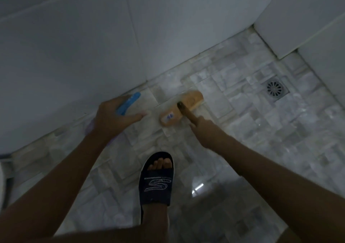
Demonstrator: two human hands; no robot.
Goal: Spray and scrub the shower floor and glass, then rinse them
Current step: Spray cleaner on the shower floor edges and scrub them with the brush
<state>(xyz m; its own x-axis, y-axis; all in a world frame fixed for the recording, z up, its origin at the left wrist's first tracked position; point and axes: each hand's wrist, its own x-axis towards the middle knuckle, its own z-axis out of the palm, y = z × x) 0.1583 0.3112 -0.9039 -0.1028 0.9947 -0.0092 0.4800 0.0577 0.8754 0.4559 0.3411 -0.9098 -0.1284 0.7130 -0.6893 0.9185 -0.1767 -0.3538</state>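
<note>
The right hand [203, 130] grips the handle of the scrub brush [181, 110]. The brush head sits on the shower floor [261, 121] just ahead, its long side along the wall [93, 46]. The left hand [115, 119] holds a blue spray bottle [128, 102] nearby.

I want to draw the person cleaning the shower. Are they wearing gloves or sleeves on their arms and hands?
No gloves: the left hand and the right hand are bare. Both arms are bare too, with no sleeves showing up to the picture's edge. I see no watch, bracelet or ring, though the picture is dim and blurry, so something small could be missed.
</note>
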